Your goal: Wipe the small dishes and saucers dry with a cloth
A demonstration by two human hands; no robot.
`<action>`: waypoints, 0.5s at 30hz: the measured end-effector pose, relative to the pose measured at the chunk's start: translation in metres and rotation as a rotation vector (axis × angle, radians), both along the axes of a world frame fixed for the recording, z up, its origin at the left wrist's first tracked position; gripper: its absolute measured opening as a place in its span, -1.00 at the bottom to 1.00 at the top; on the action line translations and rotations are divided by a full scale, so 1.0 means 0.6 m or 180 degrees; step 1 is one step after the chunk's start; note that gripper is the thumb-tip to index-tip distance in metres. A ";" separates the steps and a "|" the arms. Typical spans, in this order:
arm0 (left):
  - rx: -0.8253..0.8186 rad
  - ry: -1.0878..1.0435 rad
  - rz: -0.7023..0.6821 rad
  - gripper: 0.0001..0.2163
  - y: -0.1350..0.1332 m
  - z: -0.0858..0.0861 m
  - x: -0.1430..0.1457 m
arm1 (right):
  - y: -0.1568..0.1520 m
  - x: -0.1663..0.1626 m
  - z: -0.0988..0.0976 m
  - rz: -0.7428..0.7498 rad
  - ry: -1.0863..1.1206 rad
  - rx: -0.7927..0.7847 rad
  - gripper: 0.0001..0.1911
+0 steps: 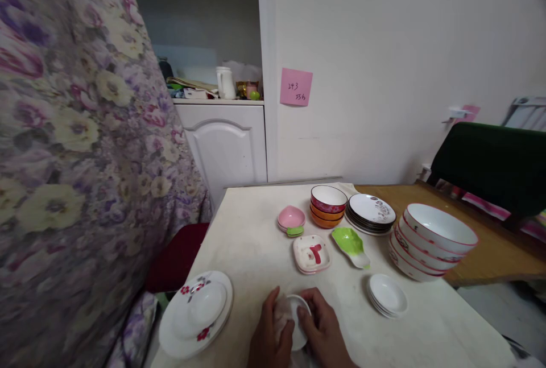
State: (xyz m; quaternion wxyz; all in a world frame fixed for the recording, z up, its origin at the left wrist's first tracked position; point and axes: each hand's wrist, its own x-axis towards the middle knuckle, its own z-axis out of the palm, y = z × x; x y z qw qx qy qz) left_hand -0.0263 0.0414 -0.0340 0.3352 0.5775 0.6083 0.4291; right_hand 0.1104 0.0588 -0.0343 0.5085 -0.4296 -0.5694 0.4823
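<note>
Both my hands meet at the near edge of the table around a small white saucer. My left hand grips its left side with a pale cloth or tissue pressed against it. My right hand holds the saucer's right side, thumb on its face. To the left lies a white flowered plate with a smaller white dish on top. To the right sits a short stack of small white saucers.
Farther back on the pale table are a square red-and-white dish, a green leaf dish, pink dishes, stacked red and orange bowls, dark-rimmed plates and large red-rimmed bowls. A floral curtain hangs at left.
</note>
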 end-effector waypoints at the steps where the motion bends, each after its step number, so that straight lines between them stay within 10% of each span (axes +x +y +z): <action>1: -0.0212 -0.0109 0.0029 -0.62 0.000 0.005 0.004 | -0.002 0.001 0.002 -0.0018 -0.0056 0.0059 -0.79; 15: -0.0584 0.0330 -0.0763 -0.76 0.004 0.050 -0.024 | -0.008 0.003 0.012 0.0225 -0.0600 0.0507 -0.75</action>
